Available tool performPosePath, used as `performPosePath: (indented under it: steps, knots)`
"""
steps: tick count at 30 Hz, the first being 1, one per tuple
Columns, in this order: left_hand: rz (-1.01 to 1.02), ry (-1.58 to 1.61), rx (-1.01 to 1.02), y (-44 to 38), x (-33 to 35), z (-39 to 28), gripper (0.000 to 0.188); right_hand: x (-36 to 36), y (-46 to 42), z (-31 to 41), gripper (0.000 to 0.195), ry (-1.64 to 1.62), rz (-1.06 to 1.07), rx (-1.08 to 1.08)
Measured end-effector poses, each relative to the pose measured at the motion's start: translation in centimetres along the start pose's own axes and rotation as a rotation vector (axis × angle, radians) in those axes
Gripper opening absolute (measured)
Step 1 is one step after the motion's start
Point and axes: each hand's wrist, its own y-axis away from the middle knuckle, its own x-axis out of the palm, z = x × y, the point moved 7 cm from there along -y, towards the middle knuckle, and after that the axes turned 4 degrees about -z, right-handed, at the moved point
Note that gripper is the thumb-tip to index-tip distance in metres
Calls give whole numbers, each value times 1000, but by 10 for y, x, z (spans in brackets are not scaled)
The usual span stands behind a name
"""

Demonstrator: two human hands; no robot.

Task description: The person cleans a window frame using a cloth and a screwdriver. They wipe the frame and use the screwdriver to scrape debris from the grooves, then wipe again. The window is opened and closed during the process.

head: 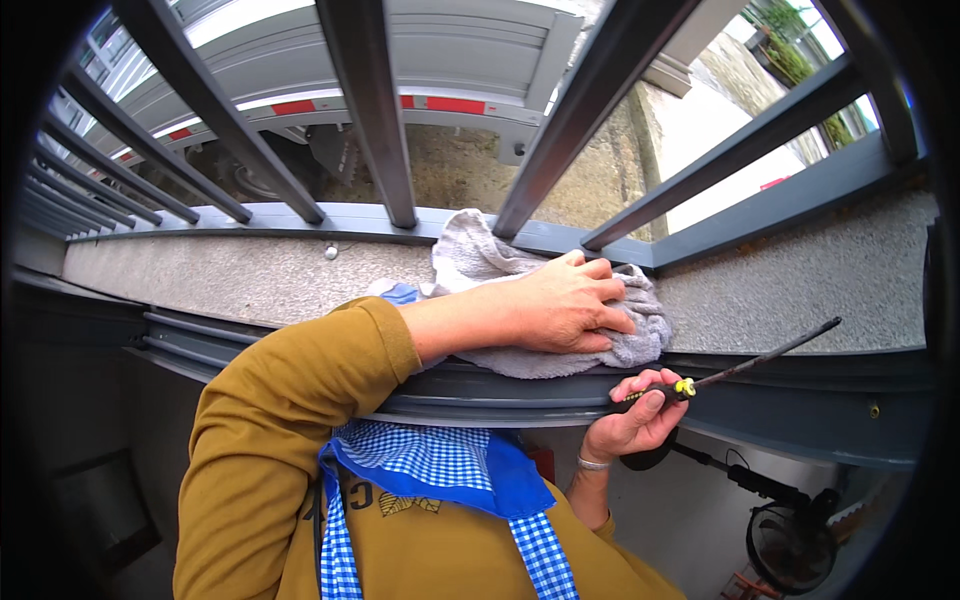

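My left hand (pixel 566 304) reaches across to the right and presses on a bunched grey towel (pixel 480 251), its fingers curled into the folds. The towel lies on the stone window sill (pixel 247 274) against the foot of the dark metal bars, and its near edge hangs over the window track (pixel 495 394). My right hand (pixel 637 420) grips a screwdriver (pixel 765 358) by its black and yellow handle, just below the towel's right end. Its dark shaft points up and to the right, over the sill. A blue-patterned bit of cloth (pixel 400 292) shows beside my left forearm.
Metal bars (pixel 367 112) fence the sill's outer side. Beyond them stands a grey truck bed (pixel 465 52) with red and white reflective strips. A small pale object (pixel 331 252) sits on the sill to the left. A fan (pixel 791 544) stands inside at lower right.
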Motion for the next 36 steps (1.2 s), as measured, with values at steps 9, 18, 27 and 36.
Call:
performPosePath:
  steps: [9, 18, 27, 36]
  knots:
    - [41, -194, -699, 181, -162, 9, 44, -4, -4, 6, 31, 134, 48, -39]
    - [-207, -1499, -1148, 389, -352, -100, 44, 6, -1, 6, 31, 155, 152, -42]
    - [-713, -534, -475, 208, -256, -107, 51, 0, -5, 2, 34, 216, 144, -91]
    - [26, 169, -495, 134, -104, -1, 44, -18, -17, -32, 39, 195, 127, -70]
